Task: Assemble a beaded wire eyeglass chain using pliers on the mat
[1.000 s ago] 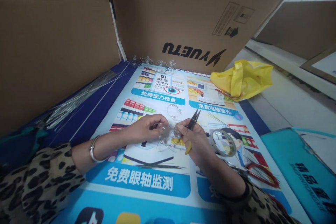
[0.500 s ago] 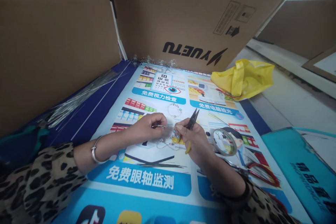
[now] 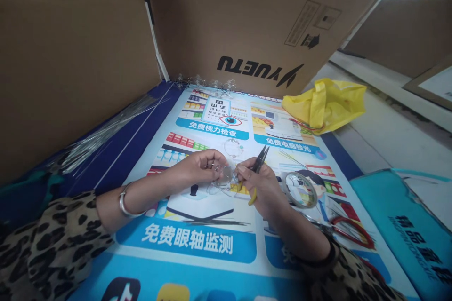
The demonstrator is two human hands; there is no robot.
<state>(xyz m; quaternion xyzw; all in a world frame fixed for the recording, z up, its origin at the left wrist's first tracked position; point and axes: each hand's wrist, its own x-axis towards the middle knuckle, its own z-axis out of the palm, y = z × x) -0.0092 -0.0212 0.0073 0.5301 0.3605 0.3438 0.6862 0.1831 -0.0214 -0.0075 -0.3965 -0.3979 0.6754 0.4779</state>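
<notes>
My left hand (image 3: 202, 165) is closed, its thumb and fingertips pinching a thin, clear-and-silver wire piece (image 3: 223, 179) with loops and what look like small beads. Facing it, my right hand (image 3: 264, 193) pinches the other side of that piece between thumb and forefinger. A pair of pliers (image 3: 261, 158) with dark pointed jaws and yellow handles is also held in my right hand, jaws pointing up and away. Just beyond the hands, a beaded wire ring (image 3: 233, 148) lies on the printed sheet. The exact shape of the held piece is blurred and partly covered by fingers.
Right of my right hand lie a tape roll (image 3: 300, 190) and red-handled scissors (image 3: 354, 233). A yellow bag (image 3: 326, 106) sits at the back right, a teal bag (image 3: 399, 216) at the right. Loose wires (image 3: 102, 138) lie left, wire pieces (image 3: 208, 83) by the cardboard wall (image 3: 226, 19).
My left hand has turned slightly, its fingers shifting on the wire piece, which now shows more between the hands. My right hand and the pliers stay nearly in place. The view has shifted slightly.
</notes>
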